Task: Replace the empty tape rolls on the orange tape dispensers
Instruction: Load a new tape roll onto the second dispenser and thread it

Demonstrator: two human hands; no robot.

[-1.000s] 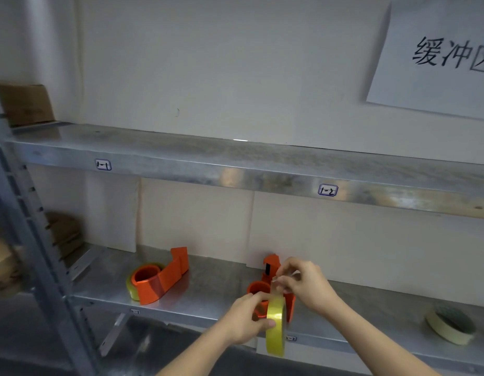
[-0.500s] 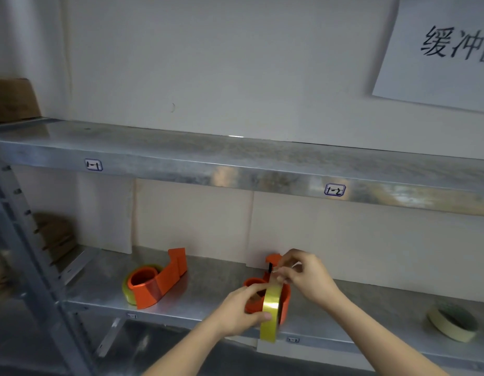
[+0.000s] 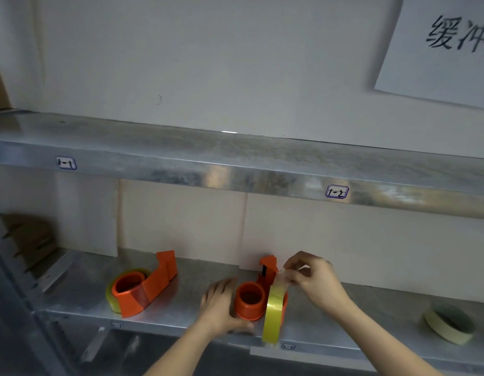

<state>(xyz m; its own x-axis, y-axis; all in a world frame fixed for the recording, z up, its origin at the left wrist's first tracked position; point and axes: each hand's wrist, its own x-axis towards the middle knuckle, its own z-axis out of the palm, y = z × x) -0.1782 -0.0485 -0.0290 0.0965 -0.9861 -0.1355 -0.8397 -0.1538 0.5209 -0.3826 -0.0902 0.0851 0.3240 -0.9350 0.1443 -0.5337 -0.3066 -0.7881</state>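
Two orange tape dispensers lie on the lower metal shelf (image 3: 81,302). The left dispenser (image 3: 143,287) carries a yellowish roll. The right dispenser (image 3: 253,293) shows a bare orange hub. A yellow tape roll (image 3: 273,313) stands on edge at the shelf's front, just right of that hub. My right hand (image 3: 314,280) pinches the roll's pulled-out free end near the dispenser's upright end. My left hand (image 3: 222,308) is blurred, fingers fairly straight, beside the hub's left side and off the roll.
A cream tape roll (image 3: 448,325) lies flat at the shelf's right end. An upper shelf (image 3: 235,169) overhangs the work area. Cardboard pieces (image 3: 29,240) lean at far left, beside the rack's upright. A paper sign (image 3: 447,47) hangs on the wall.
My left hand has let go of the yellow roll and moved left beside the hub. The roll now stands on the shelf while my right hand keeps pinching its end.
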